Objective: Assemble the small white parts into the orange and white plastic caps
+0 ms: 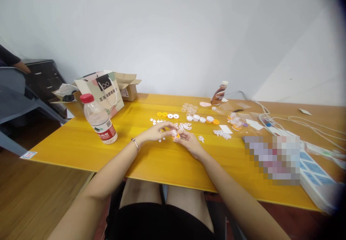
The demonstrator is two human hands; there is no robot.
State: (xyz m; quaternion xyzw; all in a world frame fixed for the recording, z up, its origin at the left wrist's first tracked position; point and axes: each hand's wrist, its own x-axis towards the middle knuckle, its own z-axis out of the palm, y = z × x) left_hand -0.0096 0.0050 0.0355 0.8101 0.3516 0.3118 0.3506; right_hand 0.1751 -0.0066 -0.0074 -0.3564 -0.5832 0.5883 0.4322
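Between my two hands is a small round plastic piece (175, 134), part clear and part orange, whose exact kind I cannot make out. The fingers of my left hand (159, 131) close on its far left side. My right hand (190, 144) pinches it from the right. Just beyond my fingers lie flat white cut-out pieces (183, 126). Small white knobs (159, 121) sit beyond my left hand, near yellow rings (162, 114) and white rings (173, 116). Farther right stand white round caps (196, 118) and an orange one (215, 122), with clear domes (189, 108) behind them.
At left stand a red-capped water bottle (100, 121), a paper bag (104, 92) and a cardboard box (131, 88). A brown drink bottle (219, 94) is at the back. On the right lie more white pieces (222, 134), cables (263, 106) and a white power strip (315, 182).
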